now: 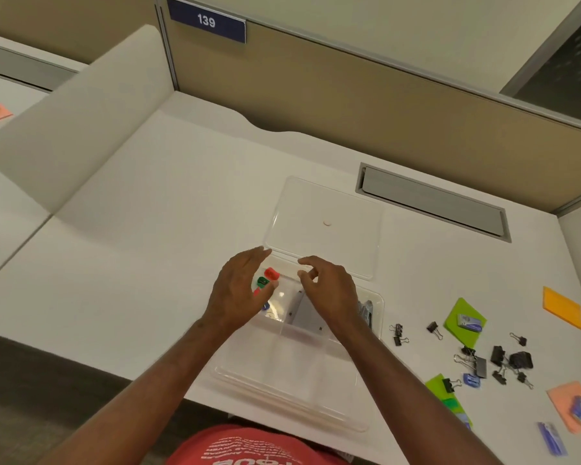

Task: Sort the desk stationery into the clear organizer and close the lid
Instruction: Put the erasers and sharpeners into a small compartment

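A clear organizer (292, 374) sits on the white desk (148, 229) just in front of the person, its lid (322, 226) swung open and lying flat at 12 o'clock from the tray. Both hands hover over the tray's far compartments. The left hand (239, 293) has its fingers straight and loosely spread, holding nothing, just above a red sharpener (271, 273) and a green sharpener (263, 282) lying in the far left compartment. The right hand (329, 290) has its fingers curled, thumb and forefinger drawn close together; whether they pinch anything cannot be told. A grey divider card (307, 315) lies in the middle compartment under that hand. At 3 o'clock from the organizer, loose black binder clips (503, 359) are scattered on the desk, with a green sticky pad (465, 318) and an orange sticky pad (563, 307) farther out, and a pink pad (571, 406) at about 4 o'clock.
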Demonstrator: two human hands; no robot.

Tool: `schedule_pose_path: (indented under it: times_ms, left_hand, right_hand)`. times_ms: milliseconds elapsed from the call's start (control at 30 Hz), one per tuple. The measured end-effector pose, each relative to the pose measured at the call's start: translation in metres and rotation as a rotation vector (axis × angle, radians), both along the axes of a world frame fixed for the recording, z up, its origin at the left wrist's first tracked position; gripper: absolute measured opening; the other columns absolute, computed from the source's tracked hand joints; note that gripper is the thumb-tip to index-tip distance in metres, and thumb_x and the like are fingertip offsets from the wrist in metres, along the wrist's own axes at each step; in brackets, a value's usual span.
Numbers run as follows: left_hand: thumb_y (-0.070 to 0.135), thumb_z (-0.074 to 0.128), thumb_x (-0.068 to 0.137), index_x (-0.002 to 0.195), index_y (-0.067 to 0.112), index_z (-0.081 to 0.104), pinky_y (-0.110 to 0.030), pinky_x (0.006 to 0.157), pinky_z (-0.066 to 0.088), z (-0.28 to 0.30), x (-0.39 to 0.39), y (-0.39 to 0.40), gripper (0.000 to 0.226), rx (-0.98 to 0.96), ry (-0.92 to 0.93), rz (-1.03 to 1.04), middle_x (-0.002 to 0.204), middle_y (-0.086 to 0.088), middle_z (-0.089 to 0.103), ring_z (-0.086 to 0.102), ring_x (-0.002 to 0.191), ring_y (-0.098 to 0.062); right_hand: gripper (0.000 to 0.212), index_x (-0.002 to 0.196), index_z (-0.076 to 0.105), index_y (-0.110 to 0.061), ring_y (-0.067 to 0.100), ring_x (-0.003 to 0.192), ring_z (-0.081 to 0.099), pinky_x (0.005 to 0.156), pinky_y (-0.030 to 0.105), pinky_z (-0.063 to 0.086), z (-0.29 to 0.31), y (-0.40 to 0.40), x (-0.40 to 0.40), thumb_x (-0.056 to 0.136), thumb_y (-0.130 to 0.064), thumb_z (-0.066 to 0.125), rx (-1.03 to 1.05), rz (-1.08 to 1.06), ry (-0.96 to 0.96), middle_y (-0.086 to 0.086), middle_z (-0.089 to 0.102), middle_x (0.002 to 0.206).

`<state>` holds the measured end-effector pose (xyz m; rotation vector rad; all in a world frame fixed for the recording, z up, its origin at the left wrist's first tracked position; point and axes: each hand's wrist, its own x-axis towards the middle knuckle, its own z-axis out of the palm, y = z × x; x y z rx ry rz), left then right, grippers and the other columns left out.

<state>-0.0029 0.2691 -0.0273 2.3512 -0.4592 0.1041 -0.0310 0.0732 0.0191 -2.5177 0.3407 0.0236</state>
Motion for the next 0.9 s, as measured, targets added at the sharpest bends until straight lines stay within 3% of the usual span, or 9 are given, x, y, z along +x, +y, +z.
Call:
schedule_pose_path:
  times_ms: [133,233,400,467,567,900]
  left_hand:
    - [0.054,0.059,0.090,0.155,0.025,0.029,-0.043,0.125,0.005,0.003,-0.002,-0.014,0.076,0.034,0.007,-0.090,0.164,0.003,0.021,0.009,0.154,-0.017]
    - [0.052,0.061,0.091,0.156,0.027,0.024,-0.044,0.125,0.000,0.008,-0.005,-0.032,0.079,0.031,0.007,-0.121,0.165,0.006,0.014,0.001,0.154,-0.016]
    - [0.058,0.055,0.090,0.157,0.025,0.021,-0.048,0.125,0.001,0.014,-0.019,-0.070,0.082,0.045,0.007,-0.194,0.166,0.002,0.013,-0.001,0.154,-0.017]
    - [0.060,0.055,0.090,0.157,0.027,0.018,-0.048,0.125,-0.001,0.015,-0.024,-0.087,0.084,0.077,0.014,-0.226,0.166,0.002,0.010,-0.004,0.154,-0.017]
    - [0.058,0.056,0.091,0.158,0.029,0.013,-0.049,0.125,-0.003,0.015,-0.032,-0.112,0.085,0.140,0.009,-0.277,0.166,0.005,0.002,-0.009,0.154,-0.015]
    - [0.067,0.046,0.091,0.158,0.028,0.012,-0.054,0.123,-0.003,0.021,-0.071,-0.206,0.085,0.232,-0.010,-0.411,0.167,0.003,0.005,-0.010,0.154,-0.016]
  right_hand:
    - [0.029,0.123,0.064,-0.035,0.008,0.092,0.064,0.082,0.027,0.051,-0.002,-0.015,-0.016,0.094,-0.034,0.058,-0.062,-0.062,-0.085,-0.012,0.071,0.105]
    - [0.044,0.138,0.054,-0.032,0.017,0.122,0.054,0.101,0.032,0.045,-0.006,-0.036,-0.029,0.095,-0.038,0.057,-0.145,-0.030,-0.113,-0.006,0.063,0.132]
    - [0.081,0.158,0.006,-0.035,0.030,0.148,0.026,0.120,0.044,0.025,-0.012,-0.075,-0.048,0.094,-0.059,0.049,-0.318,-0.026,0.017,0.011,0.024,0.162]
    - [0.087,0.157,-0.006,-0.037,0.033,0.151,0.016,0.122,0.047,0.020,-0.014,-0.091,-0.057,0.093,-0.066,0.045,-0.323,-0.062,0.049,0.013,0.011,0.166]
    - [0.086,0.156,-0.010,-0.038,0.035,0.153,0.007,0.123,0.051,0.015,-0.016,-0.116,-0.070,0.093,-0.069,0.039,-0.321,-0.109,0.038,0.013,0.003,0.166]
    - [0.082,0.155,-0.013,-0.038,0.035,0.153,0.001,0.122,0.056,0.015,-0.023,-0.199,-0.120,0.093,-0.074,0.028,-0.320,-0.221,0.060,0.012,0.002,0.167]
